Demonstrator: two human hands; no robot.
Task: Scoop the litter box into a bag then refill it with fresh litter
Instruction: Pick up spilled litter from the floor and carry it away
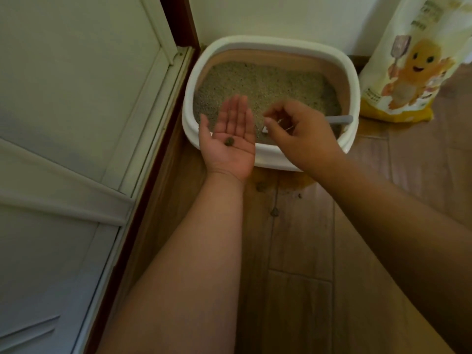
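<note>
Litter box: white, oval-rimmed tray with a tan inner wall, on the wood floor against the far wall. Its long axis runs left to right across the view. Filled with grey-beige litter, fairly level.

Scoop: grey handle lies inside the tray at its near right, long axis left to right, free end pointing right toward the rim. The head end is hidden behind the right hand.

Left hand: held palm up over the near left rim of the tray, fingers straight and together, pointing far. A small dark clump rests on the palm; nothing is grasped.

Right hand: back up over the near part of the tray, fingers curled and thumb brought toward the fingertips. Whether anything is pinched between them cannot be told.

Litter bag: yellow-and-white printed sack with a cartoon figure, upright on the floor just right of the tray.

Loose clumps: a few dark bits on the floor near the tray's near edge.

Door: pale panelled door with dark wood frame, left of the tray.
</note>
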